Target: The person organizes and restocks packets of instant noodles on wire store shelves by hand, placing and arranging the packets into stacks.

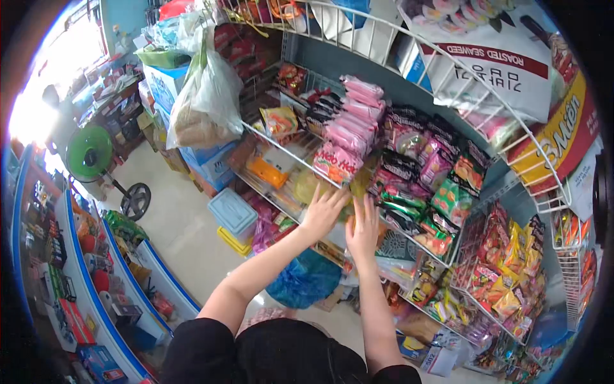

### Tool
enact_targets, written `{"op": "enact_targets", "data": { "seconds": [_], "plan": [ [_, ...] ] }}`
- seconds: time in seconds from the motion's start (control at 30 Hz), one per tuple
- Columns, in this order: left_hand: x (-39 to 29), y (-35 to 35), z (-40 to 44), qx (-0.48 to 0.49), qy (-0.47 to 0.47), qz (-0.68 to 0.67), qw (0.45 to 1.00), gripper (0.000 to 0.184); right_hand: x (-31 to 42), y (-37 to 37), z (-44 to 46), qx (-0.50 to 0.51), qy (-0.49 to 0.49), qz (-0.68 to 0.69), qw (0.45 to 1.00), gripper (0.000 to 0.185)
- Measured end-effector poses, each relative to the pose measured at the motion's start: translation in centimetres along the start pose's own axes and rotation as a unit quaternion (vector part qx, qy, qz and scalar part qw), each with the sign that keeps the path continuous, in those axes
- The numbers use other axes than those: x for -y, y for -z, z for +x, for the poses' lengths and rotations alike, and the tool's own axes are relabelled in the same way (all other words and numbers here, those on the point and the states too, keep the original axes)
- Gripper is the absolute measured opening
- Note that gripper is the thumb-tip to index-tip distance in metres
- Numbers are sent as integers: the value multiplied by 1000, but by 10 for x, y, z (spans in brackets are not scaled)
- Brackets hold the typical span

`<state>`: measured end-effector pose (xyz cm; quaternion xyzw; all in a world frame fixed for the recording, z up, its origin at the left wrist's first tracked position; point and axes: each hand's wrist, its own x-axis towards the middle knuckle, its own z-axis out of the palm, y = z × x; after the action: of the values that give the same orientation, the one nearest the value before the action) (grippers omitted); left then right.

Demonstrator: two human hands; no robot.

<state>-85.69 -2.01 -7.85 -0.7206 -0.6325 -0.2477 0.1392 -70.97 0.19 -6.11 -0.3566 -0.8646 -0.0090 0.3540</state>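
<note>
Both arms reach forward to the front edge of a wire shelf. My left hand [325, 212] has its fingers spread at the shelf edge, just below the front pink packet [337, 162]. Close on its right, my right hand [363, 228] points up with fingers stretched out, beside the yellowish item [362, 182] between the pink stack and the dark packets. Neither hand shows anything held. Rows of dark and purple snack packets [409, 144] lie right of the pink ones. An orange packet [268, 171] lies on the lower shelf to the left.
A white plastic bag [208, 96] hangs at the shelf's left end. Overhead, a wire rack [448, 57] holds large bags. A blue bag [304, 278] sits below my arms. Blue-edged shelves [89, 272] and a green fan [89, 152] stand to the left.
</note>
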Motion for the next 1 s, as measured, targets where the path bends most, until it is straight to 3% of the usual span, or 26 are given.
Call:
{"op": "enact_targets", "data": {
  "seconds": [0.13,0.23,0.33,0.37,0.47,0.5,0.57,0.6,0.67,0.73,0.77,0.8,0.83,0.9,1.0],
  "plan": [
    [20,8,2,42,-55,-18,997,58,19,-33,12,-70,-37,66,995,48],
    [48,15,5,-42,-72,-175,981,49,37,-37,24,-98,60,86,990,45],
    [105,39,31,-143,-50,-278,949,34,51,-46,62,-112,87,113,983,41],
    [124,41,41,-200,5,-285,937,29,60,-47,82,-113,93,131,981,40],
    [207,48,92,-232,158,-394,875,30,83,-71,151,-127,90,198,968,32],
    [246,25,110,-288,155,-383,864,33,92,-84,178,-139,85,200,966,28],
    [305,16,148,-304,182,-278,893,34,102,-120,238,-137,50,239,960,25],
    [332,6,168,-319,186,-305,878,37,102,-143,266,-109,0,255,961,24],
    [389,-35,201,-237,249,-389,855,39,81,-212,320,-76,-117,358,923,29],
    [415,-54,228,-274,261,-357,854,40,57,-258,372,16,-332,530,780,30],
    [424,-63,233,-269,279,-346,854,40,37,-288,393,0,-379,582,719,30],
    [439,-86,238,-299,225,-352,858,40,23,-308,409,-17,-422,631,651,29],
    [445,-101,244,-281,259,-366,848,40,54,-276,421,8,-412,630,658,26],
    [435,-88,246,-237,317,-327,858,42,2,-325,440,44,-485,563,668,24],
    [447,-126,265,-295,279,-322,855,44,-34,-366,446,59,-499,537,678,17]
  ]
}}
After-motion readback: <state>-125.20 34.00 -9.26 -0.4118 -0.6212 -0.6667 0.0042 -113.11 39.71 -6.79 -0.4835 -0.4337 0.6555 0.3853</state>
